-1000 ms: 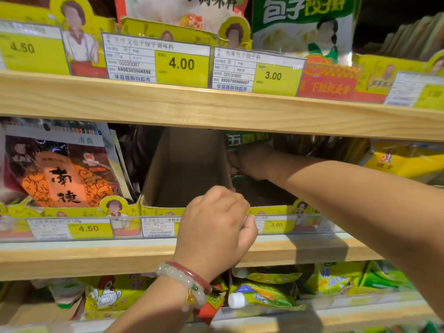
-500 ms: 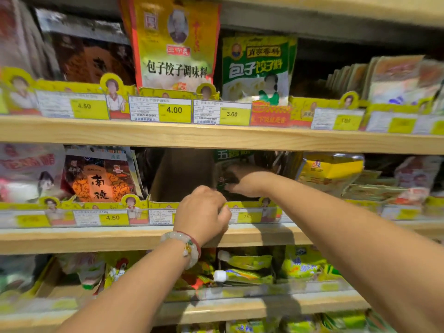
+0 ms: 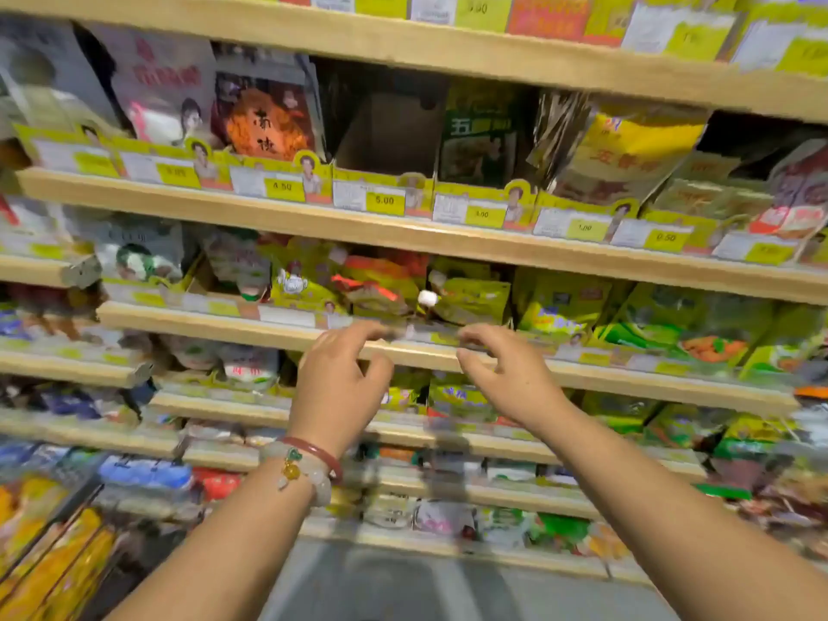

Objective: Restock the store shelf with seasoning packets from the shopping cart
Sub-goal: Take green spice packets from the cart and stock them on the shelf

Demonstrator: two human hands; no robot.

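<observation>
My left hand, with bracelets on the wrist, and my right hand hover side by side in front of a lower wooden shelf edge, fingers loosely curled, holding nothing. Well above them, on the upper shelf, a green seasoning packet stands upright in its yellow display box. Left of that packet is an empty cardboard box slot. A dark packet with an orange print stands further left. The view is motion-blurred. No shopping cart is in view.
Yellow price tags line the shelf fronts. Yellow and green pouches fill the shelf just behind my hands. More packets crowd the lower shelves. Grey floor shows at the bottom; a wire rack with yellow packets is lower left.
Both hands have pulled back out of the upper shelf and dropped lower, now apart from the boxes. My right hand has let go of the green packet. The view has drawn back and tilted down.
</observation>
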